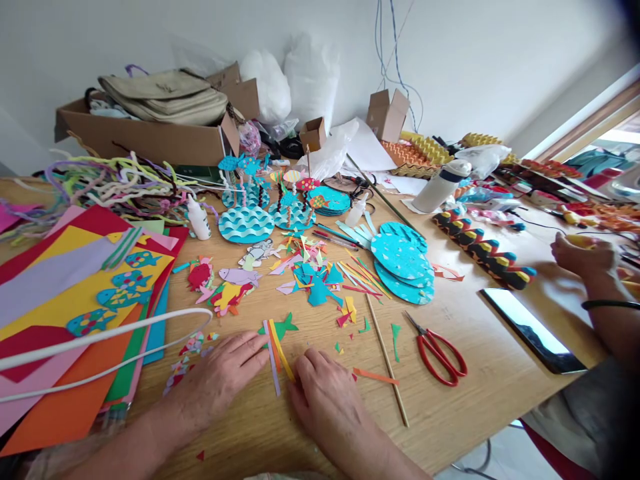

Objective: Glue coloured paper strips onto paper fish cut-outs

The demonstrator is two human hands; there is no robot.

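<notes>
Hands [327, 387] flank paper strips [273, 352] over green fish [286, 326].

Tbh I can't read any text, labels, brands, numbers or signs anywhere in this one.
</notes>
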